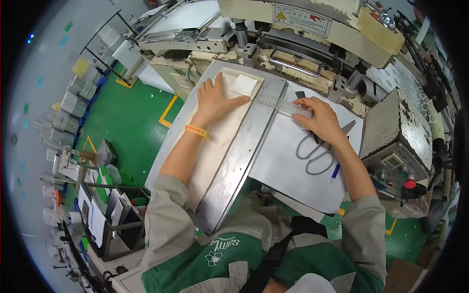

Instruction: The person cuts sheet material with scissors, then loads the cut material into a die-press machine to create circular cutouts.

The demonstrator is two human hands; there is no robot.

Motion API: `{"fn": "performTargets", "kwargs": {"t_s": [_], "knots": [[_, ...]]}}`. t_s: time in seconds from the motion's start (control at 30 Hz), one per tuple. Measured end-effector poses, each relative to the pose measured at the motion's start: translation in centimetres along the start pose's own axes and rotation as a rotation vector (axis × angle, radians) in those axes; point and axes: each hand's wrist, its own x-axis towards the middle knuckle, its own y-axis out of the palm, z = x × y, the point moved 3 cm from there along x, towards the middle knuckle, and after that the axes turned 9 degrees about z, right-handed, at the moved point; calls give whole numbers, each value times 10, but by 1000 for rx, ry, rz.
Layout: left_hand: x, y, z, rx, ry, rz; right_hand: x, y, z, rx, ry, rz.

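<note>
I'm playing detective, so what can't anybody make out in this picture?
All in the head view:
- Ruler: its numbers are too small to read.
- Wristband: its letters are too small and blurred.
- Scissors: the middle is hidden by the right hand and wrist.
- Left palm: hidden by the back of the left hand.
- Press machine: its top is cut off by the upper edge.

green floor (127, 112) | yellow floor tape (168, 111) | pale wall (34, 97)

One pair grey-handled scissors (324, 145), one blue pen (335, 173), one flat measuring tool (288, 107), one red button (409, 183), two metal posts (241, 35).
</note>
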Motion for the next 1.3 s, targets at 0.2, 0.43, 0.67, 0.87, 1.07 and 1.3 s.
{"fn": "performTargets", "kwargs": {"t_s": [0.2, 0.43, 0.67, 0.87, 1.07, 1.3], "knots": [[0, -1, -4, -76, 11, -33, 10, 7, -3, 6, -37, -36], [7, -5, -3, -243, -69, -31, 9, 15, -2, 53, -66, -91], [11, -6, 0, -302, -97, -27, 9, 17, -4, 80, -111, -126], [22, -2, 19, -546, -82, -26, 10, 19, -5, 110, -109, -135], [19, -13, 8, -740, -107, -26, 10, 20, -5, 124, -114, -148], [19, -14, 8, -691, -73, -59, 12, 21, -7, 102, -160, -172]]}}
